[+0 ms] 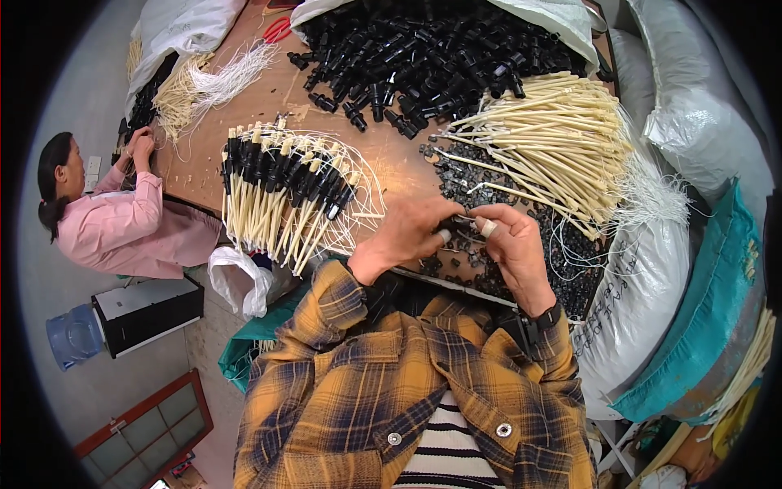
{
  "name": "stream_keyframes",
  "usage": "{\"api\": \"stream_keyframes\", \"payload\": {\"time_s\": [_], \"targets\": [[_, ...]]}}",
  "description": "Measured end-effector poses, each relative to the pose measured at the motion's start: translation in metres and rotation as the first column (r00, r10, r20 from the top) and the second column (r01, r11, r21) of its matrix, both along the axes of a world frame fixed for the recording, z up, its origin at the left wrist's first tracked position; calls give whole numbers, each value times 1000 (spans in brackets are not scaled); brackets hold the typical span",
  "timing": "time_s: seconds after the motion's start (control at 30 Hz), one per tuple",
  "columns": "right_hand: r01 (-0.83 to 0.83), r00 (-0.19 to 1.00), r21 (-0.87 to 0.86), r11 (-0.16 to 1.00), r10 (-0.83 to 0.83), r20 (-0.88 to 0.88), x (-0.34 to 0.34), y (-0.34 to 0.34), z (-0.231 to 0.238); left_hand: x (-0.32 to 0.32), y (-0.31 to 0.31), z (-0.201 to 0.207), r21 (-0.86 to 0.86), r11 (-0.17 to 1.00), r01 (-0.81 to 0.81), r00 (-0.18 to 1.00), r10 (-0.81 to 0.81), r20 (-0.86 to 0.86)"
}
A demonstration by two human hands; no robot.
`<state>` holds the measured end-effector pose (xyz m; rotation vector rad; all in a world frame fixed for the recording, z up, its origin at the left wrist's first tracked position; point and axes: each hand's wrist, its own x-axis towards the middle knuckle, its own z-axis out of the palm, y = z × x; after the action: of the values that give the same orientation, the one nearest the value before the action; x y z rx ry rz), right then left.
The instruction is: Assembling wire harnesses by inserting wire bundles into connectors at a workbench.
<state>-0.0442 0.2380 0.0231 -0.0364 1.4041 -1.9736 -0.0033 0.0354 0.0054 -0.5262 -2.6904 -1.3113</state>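
My left hand (407, 234) and my right hand (515, 248) meet above the table's near edge, fingers pinched. Between their fingertips is a small piece with a thin white cord, too small to name. A pale wrap covers one right fingertip. A cream tube (368, 215) pokes out beside my left hand; whether that hand holds it, I cannot tell. Left of it lies a bundle of cream tubes fitted with black plastic sleeves (281, 175), trailing white cords. Small black clips (481, 175) are strewn beyond and beneath my hands. Bare cream tubes with white cords (554, 147) are stacked to the right.
Black plastic fittings (423, 57) spill from a white sack at the back of the wooden table (358, 151). Red-handled scissors (277, 30) lie far left. A person in pink (122, 216) works at the left edge. White sacks (643, 285) and a teal sack (700, 318) crowd the right.
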Motion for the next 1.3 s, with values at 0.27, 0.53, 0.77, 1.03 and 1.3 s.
{"api": "stream_keyframes", "payload": {"time_s": [0.27,0.53,0.77,1.03,1.3], "targets": [[367,105,566,738,571,-814,9,-3,-5,5,1,2,-70,987,-143,963,155,221],[297,83,422,857,417,-905,2,-8,-12,11,-3,8,-104,971,-216,960,230,161],[-137,868,493,859,344,-358,1,-31,3,29,-4,22,-505,845,-178,978,94,-187],[480,183,226,848,155,-971,-7,-56,21,40,-110,41,-232,685,-691,665,476,-576],[148,252,570,809,526,-812,6,-62,11,56,-181,33,-433,211,-876,448,687,-572]]}}
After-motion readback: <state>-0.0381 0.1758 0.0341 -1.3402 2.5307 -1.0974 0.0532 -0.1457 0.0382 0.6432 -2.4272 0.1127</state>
